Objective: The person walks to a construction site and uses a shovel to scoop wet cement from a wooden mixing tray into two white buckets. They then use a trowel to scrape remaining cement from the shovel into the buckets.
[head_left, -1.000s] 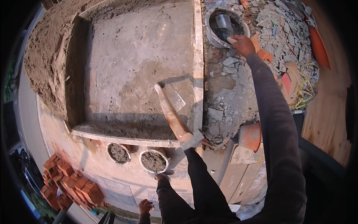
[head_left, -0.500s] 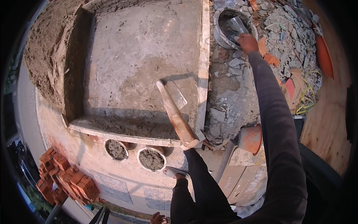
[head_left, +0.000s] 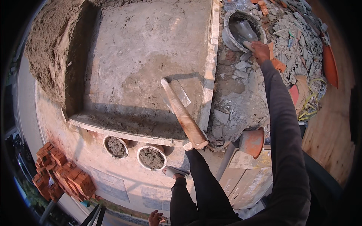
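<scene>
Reaching far right with the right hand [head_left: 260, 49] closed on a trowel [head_left: 247, 32] inside the grey pan [head_left: 230, 35] on the rubble [head_left: 241, 98], scooping best low and level, left hand's [head_left: 198, 145] grip unclear at the wooden float's [head_left: 183, 113] near end.

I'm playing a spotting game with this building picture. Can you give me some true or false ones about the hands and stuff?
1. The right hand reaches into a grey pan holding a trowel. True.
2. The left hand holds a long wooden board. True.
3. The red bricks are stacked inside the pan. False: they lie lower left, far below.
4. Three round pipe openings show under the ledge. False: two.
</scene>
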`<state>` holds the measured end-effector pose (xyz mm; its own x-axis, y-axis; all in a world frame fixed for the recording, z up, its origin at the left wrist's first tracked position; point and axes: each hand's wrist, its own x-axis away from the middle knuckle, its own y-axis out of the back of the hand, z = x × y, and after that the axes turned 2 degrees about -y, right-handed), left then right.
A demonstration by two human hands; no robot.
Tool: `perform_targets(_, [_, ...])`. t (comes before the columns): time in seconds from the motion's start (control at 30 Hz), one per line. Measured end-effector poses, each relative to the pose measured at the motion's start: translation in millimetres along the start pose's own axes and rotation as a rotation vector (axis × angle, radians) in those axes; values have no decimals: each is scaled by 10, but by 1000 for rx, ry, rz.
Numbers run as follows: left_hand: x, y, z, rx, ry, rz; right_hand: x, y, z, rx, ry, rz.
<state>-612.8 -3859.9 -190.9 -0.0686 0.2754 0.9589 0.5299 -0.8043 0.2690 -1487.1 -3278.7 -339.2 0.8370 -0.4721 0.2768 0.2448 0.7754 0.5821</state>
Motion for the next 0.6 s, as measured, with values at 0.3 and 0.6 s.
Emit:
perform_targets(0.3, [258, -446, -592, -31, -73, 72, 380, 344, -64, 764, 433, -118])
perform_targets(0.6, [11, -83, -324, -3, -47, 49, 3001, 254, -1187, 15, 22, 180])
